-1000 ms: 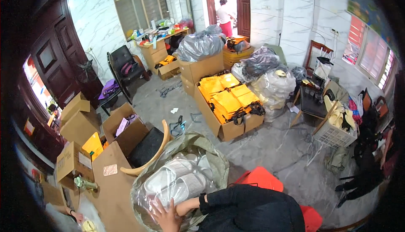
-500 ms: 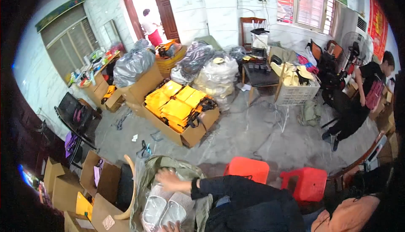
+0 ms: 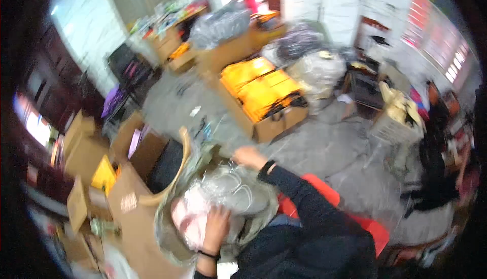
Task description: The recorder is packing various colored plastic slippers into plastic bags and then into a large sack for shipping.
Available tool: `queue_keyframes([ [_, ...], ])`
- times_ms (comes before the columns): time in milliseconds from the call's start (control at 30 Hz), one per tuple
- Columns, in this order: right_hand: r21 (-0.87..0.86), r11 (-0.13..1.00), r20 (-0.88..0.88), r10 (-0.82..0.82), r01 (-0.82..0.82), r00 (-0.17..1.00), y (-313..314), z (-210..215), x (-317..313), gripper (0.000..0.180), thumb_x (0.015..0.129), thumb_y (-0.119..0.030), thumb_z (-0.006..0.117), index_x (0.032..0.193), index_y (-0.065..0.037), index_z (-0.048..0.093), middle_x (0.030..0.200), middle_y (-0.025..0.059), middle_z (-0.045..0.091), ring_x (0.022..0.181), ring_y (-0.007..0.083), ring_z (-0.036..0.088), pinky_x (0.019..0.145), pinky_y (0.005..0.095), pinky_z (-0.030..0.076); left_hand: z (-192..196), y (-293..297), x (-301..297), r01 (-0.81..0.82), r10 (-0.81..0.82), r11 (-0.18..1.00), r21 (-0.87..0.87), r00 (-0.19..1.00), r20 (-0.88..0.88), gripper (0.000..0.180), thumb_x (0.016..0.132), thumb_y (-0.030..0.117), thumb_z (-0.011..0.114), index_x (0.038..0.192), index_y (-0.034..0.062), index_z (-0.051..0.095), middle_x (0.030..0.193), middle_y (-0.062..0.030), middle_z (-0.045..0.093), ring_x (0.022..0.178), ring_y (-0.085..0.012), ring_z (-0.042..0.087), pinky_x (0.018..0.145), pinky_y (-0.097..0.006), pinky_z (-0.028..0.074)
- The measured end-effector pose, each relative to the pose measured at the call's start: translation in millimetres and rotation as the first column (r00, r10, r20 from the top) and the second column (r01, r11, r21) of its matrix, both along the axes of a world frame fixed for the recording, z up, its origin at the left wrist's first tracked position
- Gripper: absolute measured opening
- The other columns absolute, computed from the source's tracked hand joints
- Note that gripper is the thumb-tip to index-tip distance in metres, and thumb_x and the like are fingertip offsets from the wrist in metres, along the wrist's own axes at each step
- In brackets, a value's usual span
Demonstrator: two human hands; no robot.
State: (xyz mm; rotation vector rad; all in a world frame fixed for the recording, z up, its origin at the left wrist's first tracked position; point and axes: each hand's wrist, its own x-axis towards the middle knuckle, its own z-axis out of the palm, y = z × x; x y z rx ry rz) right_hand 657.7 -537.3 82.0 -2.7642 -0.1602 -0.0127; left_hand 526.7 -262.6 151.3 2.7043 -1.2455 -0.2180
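Note:
A grey-green sack (image 3: 163,227) stands wide-mouthed in front of me, holding goods wrapped in clear plastic. Among them are a pale pink piece (image 3: 192,224) and a grey-white rounded piece (image 3: 225,187); blur hides their exact kind. My left hand (image 3: 217,227) lies over the pink piece with its fingers stretched out on the plastic. At the far rim of the sack, my right hand (image 3: 249,157) has its fingers drawn together. Whatever it grips there is too blurred to make out. Dark bands circle both wrists.
A curved wooden chair arm (image 3: 184,152) and open cardboard boxes (image 3: 144,149) crowd the sack's left side. Red plastic stools (image 3: 324,190) stand to its right. Farther off is a carton of yellow-orange bags (image 3: 261,89), with plastic-wrapped bundles (image 3: 317,71) behind it.
My view has swung, so the room appears shifted right and tilted. My right hand has moved off the wrapped goods to the sack's far rim. My left hand has come farther over the goods.

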Motion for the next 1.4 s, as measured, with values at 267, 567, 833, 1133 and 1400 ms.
queue_keyframes([
  [267, 0.147, 0.980, -0.078, -0.123, 0.133, 0.989, -11, 26, 10, 0.039, 0.087, -0.038, 0.045, 0.085, -0.002, 0.060, 0.085, 0.0219, 0.061, 0.083, 0.0387, 0.057, 0.070, 0.0478, 0.044, -68, -50, 52, 0.024, -0.021, 0.996, 0.087, 0.999, -0.031, 0.031, 0.075, 0.012, 0.055, 0.105, 0.0157, 0.059, 0.118, -0.0140, 0.049, 0.116, -0.0347, 0.041, 0.084, -0.047, 0.043],
  [567, 0.301, 0.944, -0.057, -0.126, 0.137, 0.990, -8, 22, 20, 0.042, 0.086, -0.038, 0.048, 0.075, 0.001, 0.055, 0.076, 0.0245, 0.057, 0.078, 0.0424, 0.054, 0.066, 0.0474, 0.042, -77, -67, 107, -0.270, 0.182, 0.953, 0.138, 0.873, 0.452, 0.039, 0.082, 0.019, 0.047, 0.122, 0.0211, 0.050, 0.125, -0.0132, 0.045, 0.124, -0.0321, 0.033, 0.100, -0.053, 0.022],
  [833, 0.354, 0.923, -0.156, -0.100, 0.150, 0.983, -5, 19, 45, 0.041, 0.086, -0.038, 0.048, 0.078, 0.002, 0.053, 0.078, 0.0239, 0.057, 0.079, 0.0418, 0.054, 0.066, 0.0454, 0.041, -63, -100, 104, -0.539, 0.566, 0.824, 0.173, 0.798, -0.209, 0.041, 0.084, 0.019, 0.047, 0.124, 0.0140, 0.049, 0.118, -0.0291, 0.045, 0.081, -0.0368, 0.061, 0.071, -0.044, 0.050],
  [1133, 0.248, 0.967, -0.164, -0.013, 0.054, 0.986, 16, 14, 60, 0.041, 0.087, -0.037, 0.048, 0.079, 0.003, 0.051, 0.079, 0.0251, 0.056, 0.081, 0.0427, 0.053, 0.067, 0.0447, 0.041, -79, -78, 88, -0.297, 0.294, 0.955, 0.014, 0.940, -0.174, 0.053, 0.078, 0.020, 0.055, 0.129, 0.0170, 0.043, 0.135, -0.0269, 0.030, 0.098, -0.0429, 0.051, 0.081, -0.045, 0.046],
  [1400, 0.244, 0.894, -0.062, -0.371, 0.375, 0.926, -45, 28, 97, 0.042, 0.090, -0.036, 0.042, 0.098, 0.002, 0.058, 0.102, 0.0252, 0.056, 0.097, 0.0380, 0.052, 0.081, 0.0437, 0.041, -5, 43, 85, -0.809, 0.839, 0.544, -0.223, 0.516, 0.176, 0.057, 0.074, 0.024, 0.061, 0.127, 0.0142, 0.044, 0.132, -0.0113, 0.040, 0.123, -0.0339, 0.034, 0.102, -0.057, 0.017],
])
